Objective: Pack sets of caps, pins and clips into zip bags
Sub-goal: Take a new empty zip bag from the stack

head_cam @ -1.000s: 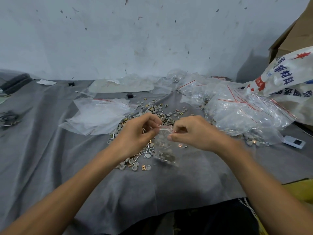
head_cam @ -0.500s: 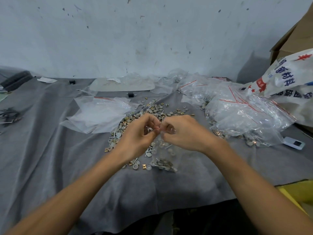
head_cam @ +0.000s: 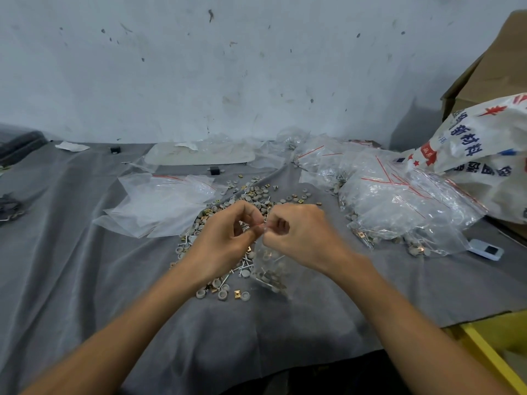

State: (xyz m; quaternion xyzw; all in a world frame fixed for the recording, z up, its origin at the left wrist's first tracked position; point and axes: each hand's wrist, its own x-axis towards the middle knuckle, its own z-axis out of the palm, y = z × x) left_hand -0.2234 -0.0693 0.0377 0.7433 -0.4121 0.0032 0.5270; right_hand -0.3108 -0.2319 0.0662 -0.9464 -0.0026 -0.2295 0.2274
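Observation:
A small clear zip bag (head_cam: 269,270) holding caps, pins and clips hangs between my hands over the grey cloth. My left hand (head_cam: 225,240) and my right hand (head_cam: 299,235) both pinch its red-lined top edge, fingertips almost meeting at the middle. Under and behind the hands lies a loose pile of grey caps, metal pins and brass clips (head_cam: 248,198). A stack of empty zip bags (head_cam: 159,201) lies to the left of the pile.
A heap of filled zip bags (head_cam: 399,195) lies at the right, beside a printed white sack (head_cam: 490,149) and a cardboard box (head_cam: 496,72). A small white device (head_cam: 486,249) sits near the right edge. A yellow bin (head_cam: 490,346) stands at lower right.
My hands have closed in toward each other along the bag's top edge, from apart to almost touching. The bag still hangs in the same place.

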